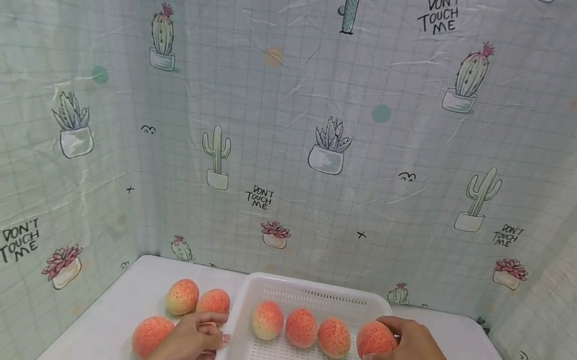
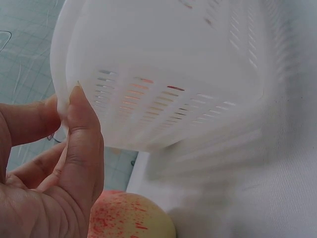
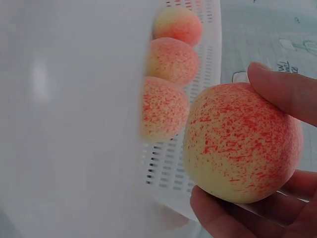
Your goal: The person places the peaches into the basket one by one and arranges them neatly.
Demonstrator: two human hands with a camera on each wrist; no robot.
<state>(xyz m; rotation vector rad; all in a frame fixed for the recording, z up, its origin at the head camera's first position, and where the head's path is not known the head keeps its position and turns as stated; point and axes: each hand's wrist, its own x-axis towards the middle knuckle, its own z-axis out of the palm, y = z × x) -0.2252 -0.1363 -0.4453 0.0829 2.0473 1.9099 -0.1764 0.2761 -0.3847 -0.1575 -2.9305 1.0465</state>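
Note:
My right hand [image 1: 410, 351] grips a red-and-yellow speckled peach [image 1: 375, 343] between thumb and fingers, over the right side of a white plastic basket [image 1: 309, 286]. In the right wrist view the held peach [image 3: 242, 144] shows its pale yellow lower side. Three more peaches, among them a peach [image 1: 268, 320] with a yellow base, sit in a row across the basket. At the basket's left wall, my left hand [image 1: 190, 338] pinches the rim, with the thumb [image 2: 81, 134] on one side and fingers on the other in the left wrist view.
Left of the basket, several peaches rest on the white table [image 1: 96, 329], including a peach [image 1: 183, 297] toward the back and a peach [image 1: 150, 335] partly behind the left hand. A cactus-printed curtain [image 1: 294, 117] surrounds the table at the back and sides.

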